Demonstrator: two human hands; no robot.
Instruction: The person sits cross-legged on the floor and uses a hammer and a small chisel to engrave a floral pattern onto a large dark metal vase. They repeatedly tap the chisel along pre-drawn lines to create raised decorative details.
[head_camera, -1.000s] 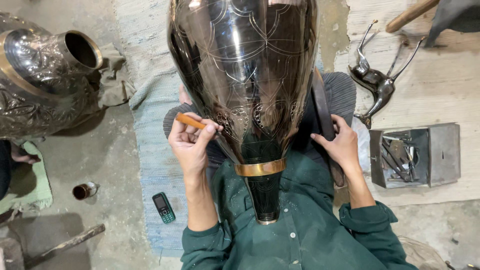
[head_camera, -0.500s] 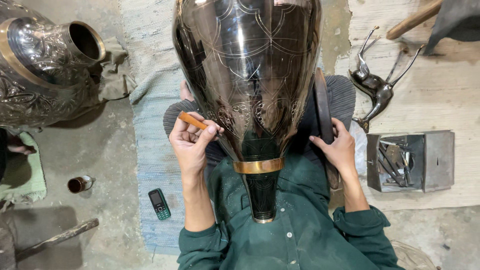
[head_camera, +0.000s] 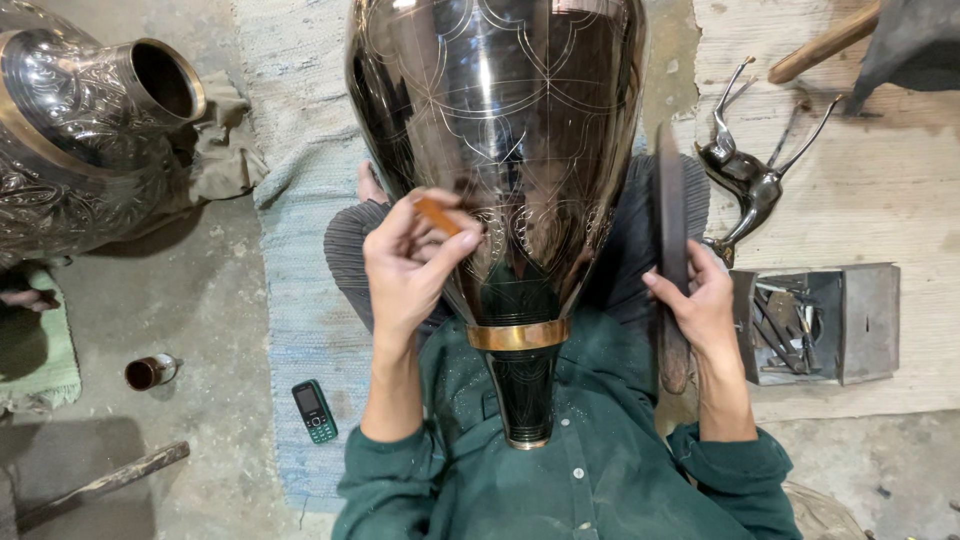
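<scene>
The large dark metal vase (head_camera: 500, 170) lies across my lap, body pointing away from me and narrow neck toward my chest, so that the scribed petal lines on its shoulder face up where I can see them. Its brass collar (head_camera: 517, 335) sits just above my green shirt; the neck rests against my torso, which appears to keep the piece from rolling.

To my left, on the concrete floor, a second, heavily engraved vessel (head_camera: 70, 150) lies on its side on a crumpled cloth, well apart from my work. I sit on a pale blue woven mat (head_camera: 300, 150).

My right hand (head_camera: 700, 305) closes around a long, dark, flat tool (head_camera: 670, 260), held upright beside the vase's right flank. What kind of tool it is I cannot tell. My left hand (head_camera: 405, 270) pinches a short orange stick (head_camera: 437, 213) between thumb and fingers, its tip resting on or just above the vase surface near the scribed lines. The two hands are apart, one on each side of the vase.

On the wooden boards to my right stands a small metal deer figure (head_camera: 745, 175), and nearer to me an open grey metal box (head_camera: 815, 320) of small tools, within reach of my right hand. On my left lie a green mobile phone (head_camera: 314, 410) at the mat's edge and a small brown bottle (head_camera: 150, 371) on the concrete.
</scene>
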